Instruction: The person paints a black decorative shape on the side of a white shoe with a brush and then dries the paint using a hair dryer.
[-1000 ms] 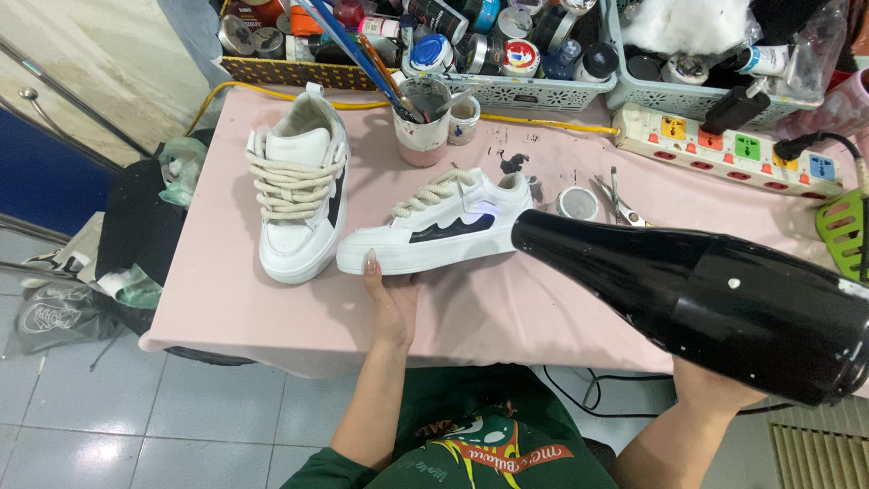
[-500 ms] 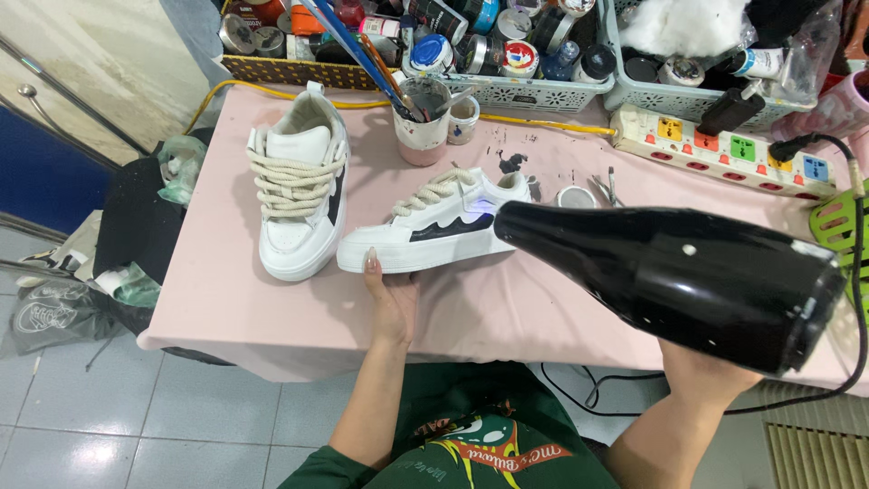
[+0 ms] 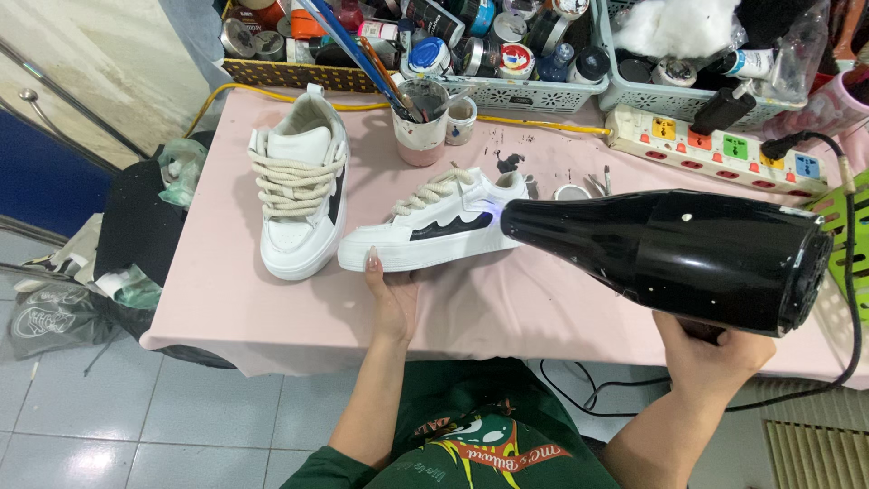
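- Your left hand [image 3: 391, 294] rests palm-down on the pink table [image 3: 226, 299], with its fingers [image 3: 373, 263] pressed against the near sidewall of the white sneaker with the black wave panel [image 3: 433, 231]. They brace the shoe and do not enclose it; the fingers lie together, not spread.
- That sneaker lies just beyond your left fingers, touching them. Its long axis runs left to right across your view, toe to the left of the fingers, heel to the right.
- Your right hand [image 3: 715, 355] is wrapped tight around the handle of the black hair dryer [image 3: 670, 254]; the fingers themselves are mostly hidden beneath the body.
- The dryer's barrel runs leftward from your right fingers, close to in line with the sneaker's long axis. Its nozzle sits just beside the heel; I cannot tell whether they touch.
- The left hand is the one nearer the sneaker; the right reaches it only through the dryer.
- The second white sneaker [image 3: 299, 204] stands beyond and left of your left fingers, just beside the first, toe toward you.
- A paint-stained cup of brushes [image 3: 421, 127] stands farther out, beyond the sneaker; a power strip [image 3: 715, 149] lies beyond the dryer.
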